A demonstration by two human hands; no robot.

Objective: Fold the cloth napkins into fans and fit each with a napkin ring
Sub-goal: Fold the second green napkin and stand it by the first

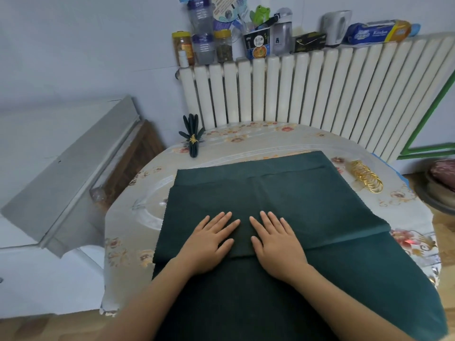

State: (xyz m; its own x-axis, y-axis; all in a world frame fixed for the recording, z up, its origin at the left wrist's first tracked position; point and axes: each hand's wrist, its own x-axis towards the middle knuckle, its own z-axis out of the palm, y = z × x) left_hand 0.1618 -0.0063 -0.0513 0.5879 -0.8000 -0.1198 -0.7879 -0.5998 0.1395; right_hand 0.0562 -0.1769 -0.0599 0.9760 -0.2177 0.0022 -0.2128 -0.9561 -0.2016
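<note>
We see the left hand [209,242] and right hand [277,241] pressing flat, fingers straight, on the green napkin [307,198] spread across the table [258,134]. A finished fan [192,136] stands far left; gold rings [366,177] lie right.

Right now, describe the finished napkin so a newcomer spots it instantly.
Start at the white radiator behind the table. Near the radiator's left end, on the table's far left edge, lies the finished napkin: dark green, fanned, and cinched by a gold ring, unlike the flat cloths.

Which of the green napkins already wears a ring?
The small fanned napkin at the table's far left corner, cinched by a gold ring. The flat napkins under both hands have none; the spare rings lie at far right.
</note>
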